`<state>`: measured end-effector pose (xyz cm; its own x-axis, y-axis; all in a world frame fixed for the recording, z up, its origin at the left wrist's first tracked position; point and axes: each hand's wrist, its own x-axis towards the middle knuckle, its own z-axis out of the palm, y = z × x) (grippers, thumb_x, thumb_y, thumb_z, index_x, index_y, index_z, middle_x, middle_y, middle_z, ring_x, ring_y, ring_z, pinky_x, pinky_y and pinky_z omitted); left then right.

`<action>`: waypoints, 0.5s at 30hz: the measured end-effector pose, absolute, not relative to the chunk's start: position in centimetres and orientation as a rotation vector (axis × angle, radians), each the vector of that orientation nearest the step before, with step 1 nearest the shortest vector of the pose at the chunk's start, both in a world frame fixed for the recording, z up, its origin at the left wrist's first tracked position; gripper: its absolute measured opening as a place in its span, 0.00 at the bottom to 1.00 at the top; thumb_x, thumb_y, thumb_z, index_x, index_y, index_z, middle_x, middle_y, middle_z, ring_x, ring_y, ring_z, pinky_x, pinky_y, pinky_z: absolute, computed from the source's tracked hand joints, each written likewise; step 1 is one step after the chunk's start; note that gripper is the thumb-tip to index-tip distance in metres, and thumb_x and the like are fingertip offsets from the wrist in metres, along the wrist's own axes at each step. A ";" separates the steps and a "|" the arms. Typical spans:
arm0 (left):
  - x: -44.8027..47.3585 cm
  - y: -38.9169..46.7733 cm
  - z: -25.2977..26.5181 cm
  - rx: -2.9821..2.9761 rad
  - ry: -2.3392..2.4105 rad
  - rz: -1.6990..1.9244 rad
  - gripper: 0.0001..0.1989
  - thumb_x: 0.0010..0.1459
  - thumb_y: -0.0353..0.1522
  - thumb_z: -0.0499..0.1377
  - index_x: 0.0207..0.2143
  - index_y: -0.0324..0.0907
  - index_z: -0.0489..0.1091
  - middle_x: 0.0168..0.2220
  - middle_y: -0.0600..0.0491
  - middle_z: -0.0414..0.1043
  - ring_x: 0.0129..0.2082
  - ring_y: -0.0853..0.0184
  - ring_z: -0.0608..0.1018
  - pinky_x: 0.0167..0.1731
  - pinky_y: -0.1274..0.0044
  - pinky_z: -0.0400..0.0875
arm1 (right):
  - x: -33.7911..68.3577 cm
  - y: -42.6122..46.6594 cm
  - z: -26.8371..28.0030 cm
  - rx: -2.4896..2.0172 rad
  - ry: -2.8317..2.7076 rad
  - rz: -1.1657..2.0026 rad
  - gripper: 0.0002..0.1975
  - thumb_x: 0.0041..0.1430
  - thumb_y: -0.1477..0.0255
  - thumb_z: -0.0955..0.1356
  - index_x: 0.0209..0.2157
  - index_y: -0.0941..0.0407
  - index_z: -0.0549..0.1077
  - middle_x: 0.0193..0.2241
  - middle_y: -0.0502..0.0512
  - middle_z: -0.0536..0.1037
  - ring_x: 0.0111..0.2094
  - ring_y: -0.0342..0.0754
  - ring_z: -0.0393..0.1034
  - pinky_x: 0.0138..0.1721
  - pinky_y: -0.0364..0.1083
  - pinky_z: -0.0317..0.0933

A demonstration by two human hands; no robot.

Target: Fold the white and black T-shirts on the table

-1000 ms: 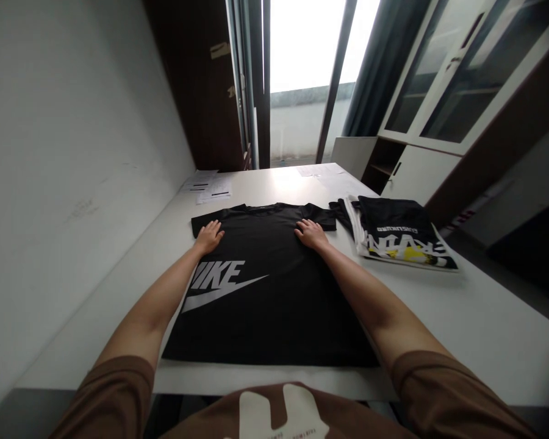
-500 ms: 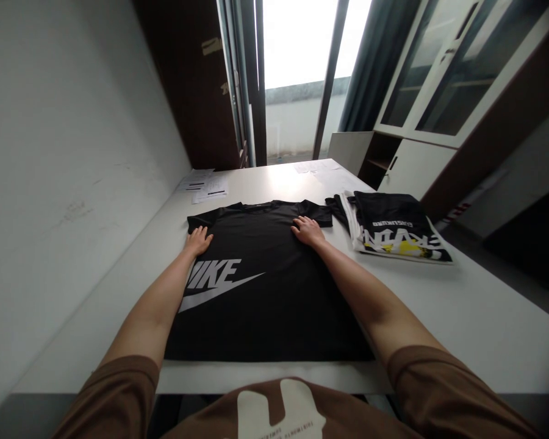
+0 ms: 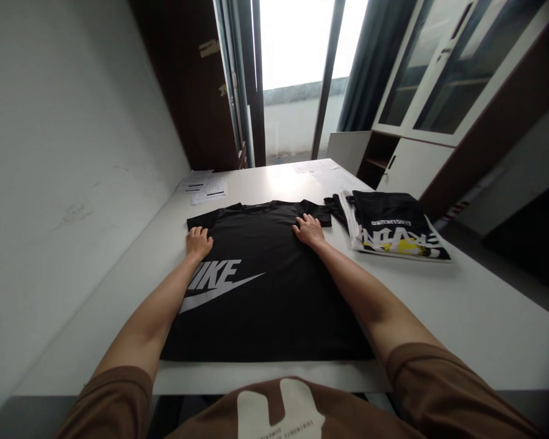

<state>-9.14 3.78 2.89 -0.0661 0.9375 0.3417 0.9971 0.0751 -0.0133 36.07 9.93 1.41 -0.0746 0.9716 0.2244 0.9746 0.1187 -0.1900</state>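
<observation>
A black T-shirt (image 3: 274, 317) lies spread flat on the table (image 3: 462, 323), directly in front of the person. Its collar (image 3: 258, 209) points away from the person and its hem (image 3: 265, 358) lies nearest the body, so the long axis, judged as collar to hem, runs straight out along the table. The pale lettering and swoosh (image 3: 216, 275) sit towards the left side, right way up for the person. The cloth looks light, soft and rather slick, likely to wrinkle or slide but not to break; the shoulders or side edges seem the best places to take hold. The left hand (image 3: 199, 242) rests on the left edge just below the sleeve, fingers bent; whether it pinches cloth I cannot tell. The right hand (image 3: 309, 230) lies on top near the other sleeve, fingers apart and slightly bent. Just beyond that sleeve are folded clothes (image 3: 388, 210); further off, papers (image 3: 210, 189) lie by the wall (image 3: 73, 152).
</observation>
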 end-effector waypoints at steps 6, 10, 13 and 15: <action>-3.7 4.0 2.2 -2.256 -2.137 -0.123 0.33 0.69 0.51 0.45 0.70 0.46 0.58 0.73 0.45 0.51 0.72 0.50 0.52 0.67 0.55 0.51 | 36.1 9.8 1.6 -1.930 -2.103 0.002 0.28 0.72 0.54 0.57 0.64 0.54 0.68 0.67 0.63 0.64 0.68 0.59 0.52 0.68 0.61 0.43; -2.6 3.8 1.5 -2.204 -2.309 -0.125 0.38 0.68 0.55 0.40 0.73 0.47 0.51 0.75 0.46 0.45 0.74 0.48 0.49 0.69 0.53 0.46 | 36.5 9.6 1.7 -2.017 -2.033 0.044 0.31 0.71 0.53 0.56 0.65 0.55 0.66 0.68 0.65 0.61 0.69 0.62 0.50 0.67 0.64 0.43; -3.3 3.4 1.3 -2.184 -2.329 -0.152 0.39 0.68 0.56 0.40 0.73 0.47 0.51 0.75 0.47 0.43 0.74 0.48 0.47 0.69 0.54 0.44 | 36.7 9.3 1.6 -2.111 -1.952 0.073 0.35 0.70 0.50 0.57 0.68 0.58 0.63 0.69 0.70 0.57 0.70 0.67 0.47 0.67 0.67 0.43; -4.0 3.1 1.2 -2.178 -2.330 -0.158 0.39 0.68 0.56 0.40 0.74 0.47 0.51 0.75 0.47 0.43 0.74 0.48 0.47 0.69 0.54 0.44 | 36.7 9.0 1.7 -2.142 -1.936 0.089 0.37 0.69 0.48 0.58 0.67 0.59 0.64 0.69 0.72 0.57 0.70 0.71 0.47 0.65 0.68 0.44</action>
<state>-4.00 3.07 1.22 -0.0689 0.9972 0.0298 0.9920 0.0653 0.1077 36.74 8.99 1.70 0.1140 0.9859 0.1228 0.9704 -0.0840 -0.2263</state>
